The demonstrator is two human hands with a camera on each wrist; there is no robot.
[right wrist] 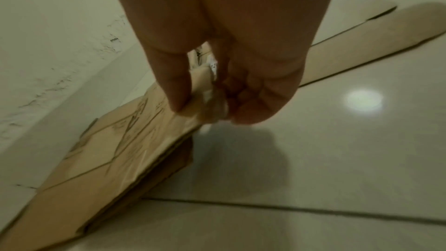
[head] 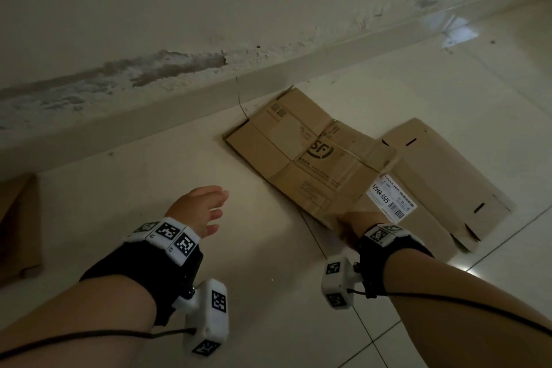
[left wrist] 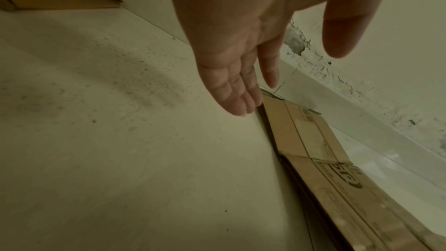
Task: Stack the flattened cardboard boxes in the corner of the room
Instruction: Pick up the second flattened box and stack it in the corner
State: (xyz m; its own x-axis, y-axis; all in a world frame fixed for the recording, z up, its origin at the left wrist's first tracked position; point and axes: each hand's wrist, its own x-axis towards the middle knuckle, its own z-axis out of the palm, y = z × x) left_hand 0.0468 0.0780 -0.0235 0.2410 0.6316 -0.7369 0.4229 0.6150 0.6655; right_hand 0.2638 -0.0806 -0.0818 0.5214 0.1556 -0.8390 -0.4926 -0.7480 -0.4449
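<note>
Down on the pale tiled floor [head: 268, 293] lies a flattened cardboard box [head: 301, 155] with black "SF" letters printed on it. One of its corners nearly touches the strip at the bottom of the wall [head: 149, 3]. The right hand [head: 348, 225] pinches the near edge of this box. In the right wrist view the thumb [right wrist: 169, 75] sits on top of the card and the other fingers curl under it, and that edge is lifted a little off the floor while the rest slopes down to the tiles. A white label [head: 391, 200] with a barcode is stuck on the card close to that hand. A second flat cardboard piece [head: 445, 176] with small dark slots lies on the floor to the right, and the printed box and the label overlap its edge. The left hand [head: 200, 209] is held out over the bare floor to the left of the box, holding nothing. Its fingers [left wrist: 231, 91] are straight and close together, and the thumb sticks out to the side. They point toward the box's far corner, but I cannot tell if they touch it. More brown cardboard [head: 18, 224] shows at the far left edge, close to the wall. The paint low on the wall is chipped and patchy. Both wrists wear black bands with white blocks that have black square patterns on them.
</note>
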